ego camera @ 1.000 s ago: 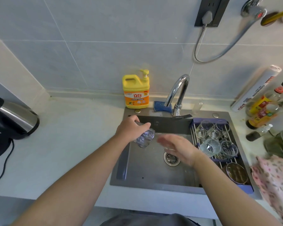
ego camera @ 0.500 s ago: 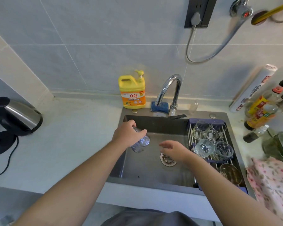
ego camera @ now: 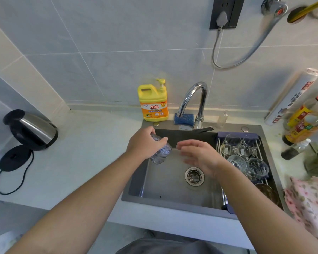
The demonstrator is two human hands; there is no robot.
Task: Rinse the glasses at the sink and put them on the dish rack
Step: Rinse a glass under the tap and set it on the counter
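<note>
1. Done, by the look of it: several glasses (ego camera: 237,162) already sit on the dish rack (ego camera: 235,134). The rack spans the sink (ego camera: 165,186) at 3 o'clock from the drain (ego camera: 194,176).
2. In progress: the left hand (ego camera: 145,142) grips one patterned glass (ego camera: 161,153), held tilted over the basin at 10 o'clock from the drain.
3. The right hand (ego camera: 200,158) hovers at 12 o'clock from the drain, fingers relaxed and grasping nothing, near the glass but apart from it.
4. No stream shows under the tap (ego camera: 193,99), so I cannot tell whether this glass is rinsed.
5. Left, I judge: rinse it if needed, then set it on the rack.
</note>
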